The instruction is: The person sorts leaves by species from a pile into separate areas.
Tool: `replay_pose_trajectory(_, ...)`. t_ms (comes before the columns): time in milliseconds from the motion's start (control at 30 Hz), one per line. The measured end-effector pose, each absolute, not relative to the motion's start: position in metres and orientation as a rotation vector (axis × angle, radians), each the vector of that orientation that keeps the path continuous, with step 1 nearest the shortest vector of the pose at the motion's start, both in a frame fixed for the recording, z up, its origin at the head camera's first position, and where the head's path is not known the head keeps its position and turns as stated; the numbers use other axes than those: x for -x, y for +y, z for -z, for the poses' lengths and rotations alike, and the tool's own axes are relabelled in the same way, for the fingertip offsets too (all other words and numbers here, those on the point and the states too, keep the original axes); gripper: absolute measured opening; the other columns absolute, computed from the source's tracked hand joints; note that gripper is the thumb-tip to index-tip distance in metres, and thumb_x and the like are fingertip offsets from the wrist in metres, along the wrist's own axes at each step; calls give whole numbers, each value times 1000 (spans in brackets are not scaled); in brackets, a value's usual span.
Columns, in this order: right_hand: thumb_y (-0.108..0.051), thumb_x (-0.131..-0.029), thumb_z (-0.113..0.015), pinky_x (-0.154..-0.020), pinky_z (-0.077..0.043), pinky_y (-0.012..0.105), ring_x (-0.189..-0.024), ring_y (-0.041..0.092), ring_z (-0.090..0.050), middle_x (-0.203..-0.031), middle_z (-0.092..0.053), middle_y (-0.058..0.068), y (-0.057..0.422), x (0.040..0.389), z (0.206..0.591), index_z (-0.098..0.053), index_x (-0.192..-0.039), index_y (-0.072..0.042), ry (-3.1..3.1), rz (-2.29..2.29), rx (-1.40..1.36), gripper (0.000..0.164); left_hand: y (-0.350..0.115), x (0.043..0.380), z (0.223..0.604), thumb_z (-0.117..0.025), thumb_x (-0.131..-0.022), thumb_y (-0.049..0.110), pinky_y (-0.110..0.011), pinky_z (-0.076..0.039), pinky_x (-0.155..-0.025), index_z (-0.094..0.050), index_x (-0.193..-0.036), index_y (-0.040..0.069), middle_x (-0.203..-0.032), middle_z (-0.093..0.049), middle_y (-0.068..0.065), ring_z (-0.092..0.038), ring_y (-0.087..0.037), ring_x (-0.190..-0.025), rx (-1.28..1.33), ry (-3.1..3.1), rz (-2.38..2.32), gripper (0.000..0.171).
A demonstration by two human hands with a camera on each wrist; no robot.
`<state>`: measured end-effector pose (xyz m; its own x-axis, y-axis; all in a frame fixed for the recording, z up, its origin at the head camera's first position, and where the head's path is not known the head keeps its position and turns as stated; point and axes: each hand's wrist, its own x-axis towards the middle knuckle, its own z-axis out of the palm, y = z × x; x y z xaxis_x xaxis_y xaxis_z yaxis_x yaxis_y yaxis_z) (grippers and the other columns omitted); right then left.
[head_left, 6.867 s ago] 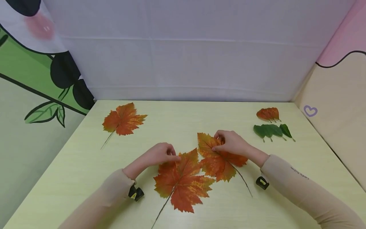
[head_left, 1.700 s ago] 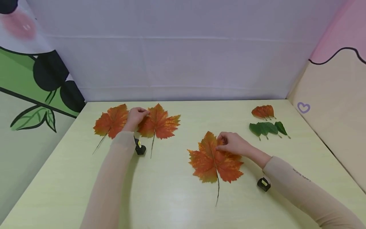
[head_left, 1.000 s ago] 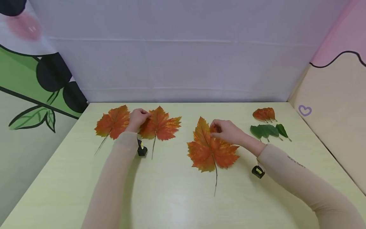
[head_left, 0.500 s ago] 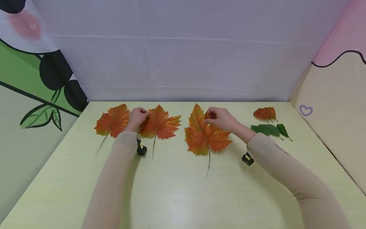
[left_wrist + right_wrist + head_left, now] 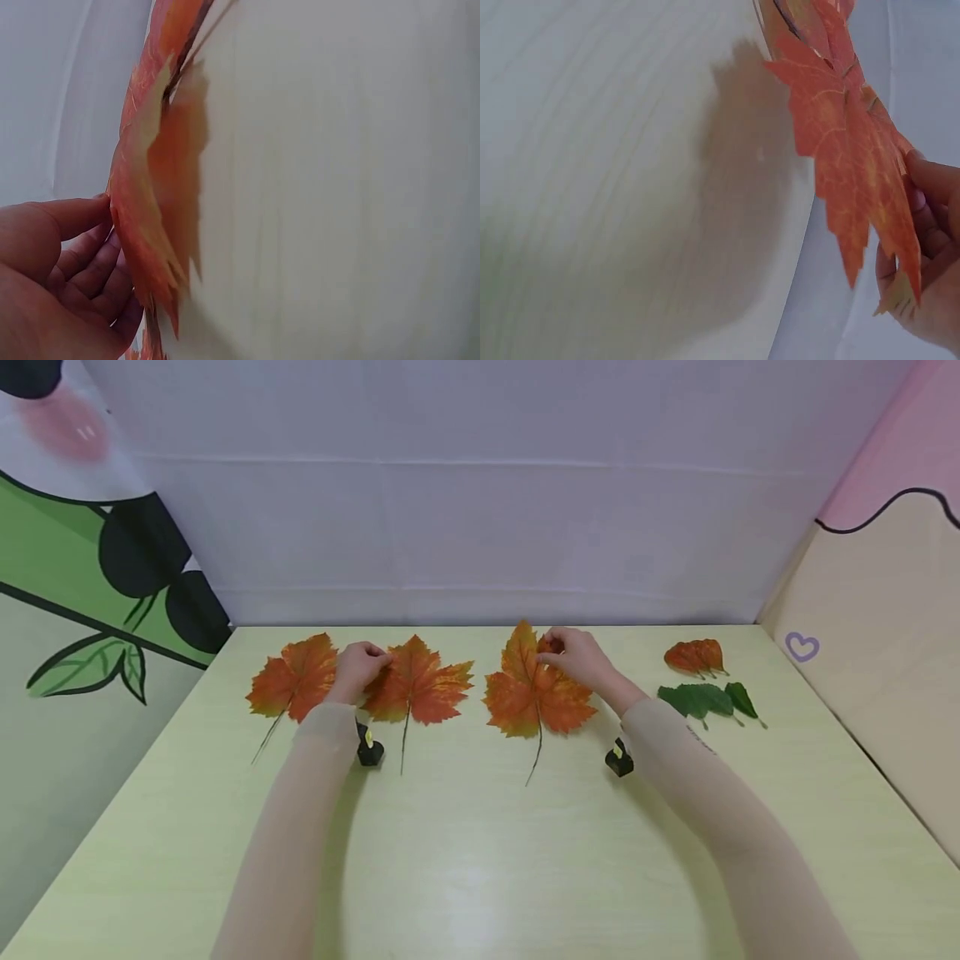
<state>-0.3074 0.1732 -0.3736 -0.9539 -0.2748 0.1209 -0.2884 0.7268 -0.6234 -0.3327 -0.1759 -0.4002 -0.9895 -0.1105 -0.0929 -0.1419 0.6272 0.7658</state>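
My left hand (image 5: 357, 672) pinches the left edge of an orange artificial maple leaf (image 5: 420, 689) near the table's back edge. In the left wrist view, thumb and fingers meet that leaf's edge (image 5: 139, 217), and its lobe curves a little off the table. My right hand (image 5: 581, 658) grips another orange maple leaf (image 5: 517, 693) by its upper right part. The right wrist view has this leaf (image 5: 847, 157) tilted above the table, casting a shadow. A third maple leaf (image 5: 292, 681) lies flat at the left, partly behind my left hand.
At the back right lie a row of small orange-brown leaves (image 5: 693, 657) and, in front of it, a row of small green leaves (image 5: 701, 700). A pale curtain (image 5: 480, 543) hangs behind the wood-toned table (image 5: 465, 852). Printed panels flank both sides.
The left hand carried its leaf from the front to the back, beside the flat one. The right hand then moved its leaf back and slightly left, turning it stem-forward.
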Motion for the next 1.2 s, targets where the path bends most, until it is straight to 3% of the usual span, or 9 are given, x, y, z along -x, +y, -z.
replay_pose_trajectory(500,-22,-87,-61,-73,-45,33,-86,24,-55,-100,-59,12,173,330,392,-55,-107,-3,-2922,-1203,-233,28,-175,332,401,-55,-91,24,-34,-44,-77,-59,-108,0,-106,-56,-17,-49,-26,-87,218,2797,-1313,30)
replay_pose_trajectory(800,-24,-87,-62,-83,-43,38,-91,26,-52,-102,-59,14,175,336,402,-57,-109,-1,-3005,-1026,-174,32,-176,334,404,-55,-91,25,-37,-45,-80,-60,-107,-1,-106,-56,-17,-50,-27,-88,235,2816,-1295,31)
replay_pose_trajectory(1200,-31,-85,-64,-85,-40,42,-93,28,-54,-104,-59,12,173,335,402,-55,-110,-4,-3010,-834,-38,38,-176,339,408,-54,-91,23,-35,-46,-76,-59,-107,-1,-105,-57,-17,-52,-26,-85,208,2812,-1318,29)
